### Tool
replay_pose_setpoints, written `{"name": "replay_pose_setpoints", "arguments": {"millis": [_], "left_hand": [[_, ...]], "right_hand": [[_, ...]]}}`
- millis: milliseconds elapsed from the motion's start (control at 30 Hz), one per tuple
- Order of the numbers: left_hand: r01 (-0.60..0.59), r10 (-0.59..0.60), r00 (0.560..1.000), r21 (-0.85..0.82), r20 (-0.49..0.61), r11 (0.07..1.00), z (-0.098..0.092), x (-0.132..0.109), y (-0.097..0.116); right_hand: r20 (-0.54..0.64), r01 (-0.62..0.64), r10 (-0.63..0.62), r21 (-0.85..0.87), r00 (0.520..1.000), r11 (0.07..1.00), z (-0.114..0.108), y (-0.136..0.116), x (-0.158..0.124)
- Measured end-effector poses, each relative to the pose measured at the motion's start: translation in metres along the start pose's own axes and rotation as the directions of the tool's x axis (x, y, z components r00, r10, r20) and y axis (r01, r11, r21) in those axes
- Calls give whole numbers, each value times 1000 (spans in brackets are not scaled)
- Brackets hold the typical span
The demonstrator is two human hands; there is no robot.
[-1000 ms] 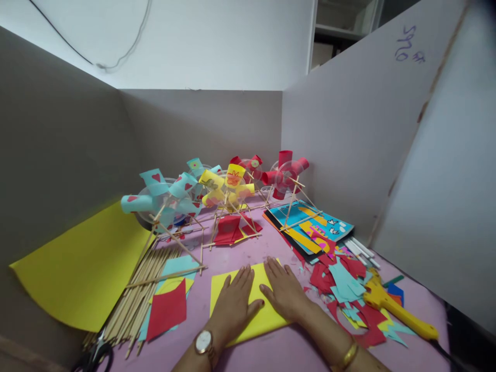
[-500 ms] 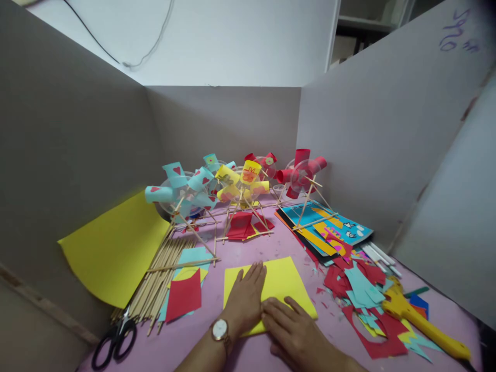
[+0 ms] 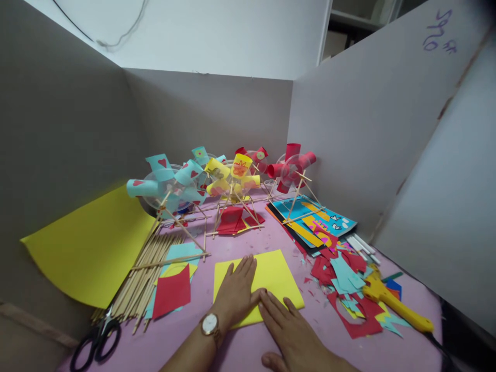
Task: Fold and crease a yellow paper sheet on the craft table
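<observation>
A folded sheet of yellow paper [image 3: 276, 274] lies on the pink tabletop in front of me. My left hand [image 3: 237, 289], with a watch on the wrist, rests flat on its left part, fingers stretched out towards the far edge. Flat near the front fold lies my right hand [image 3: 284, 325], its fingertips on the paper and its thumb out to the side. The fingers of the right hand meet the left thumb at the near edge of the sheet. Neither hand grips anything.
Paper-cup-style wheels on stick stands, such as a yellow wheel [image 3: 232, 178], line the back. Wooden sticks [image 3: 149, 279], black scissors [image 3: 96, 341] and red paper [image 3: 172, 292] are left. Right are a blue booklet [image 3: 333, 219], paper scraps [image 3: 344, 276] and a yellow glue gun [image 3: 399, 302].
The whole view has shifted, so things sit further left. My right hand has slid slightly nearer me along the paper's front edge, its thumb now spread. The left hand stays flat on the sheet.
</observation>
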State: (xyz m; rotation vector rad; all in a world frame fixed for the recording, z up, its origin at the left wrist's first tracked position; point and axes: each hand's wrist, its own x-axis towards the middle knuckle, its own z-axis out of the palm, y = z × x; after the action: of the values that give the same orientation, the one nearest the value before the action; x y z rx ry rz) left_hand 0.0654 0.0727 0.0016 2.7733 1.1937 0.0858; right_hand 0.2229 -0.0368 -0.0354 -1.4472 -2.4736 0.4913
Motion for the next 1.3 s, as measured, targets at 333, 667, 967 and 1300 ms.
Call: {"name": "replay_pose_setpoints", "arguments": {"millis": [333,667,967,1300], "left_hand": [[-6,6,1000,1,-20,1000,-2,2,1],[-5,5,1000,-11,-26,1000,-2,1,1],[-2,1,999,-32,-36,1000,-3,1,1],[-1,1,999,-24,-40,1000,-2,2,0]], "right_hand": [[-69,13,-23,-136,997,991,12,7,-18],[-241,3,-133,-474,961,880,34,29,-46],[-207,-148,65,-416,976,897,38,42,-66],[-146,-61,-2,-421,989,905,35,33,-47]]}}
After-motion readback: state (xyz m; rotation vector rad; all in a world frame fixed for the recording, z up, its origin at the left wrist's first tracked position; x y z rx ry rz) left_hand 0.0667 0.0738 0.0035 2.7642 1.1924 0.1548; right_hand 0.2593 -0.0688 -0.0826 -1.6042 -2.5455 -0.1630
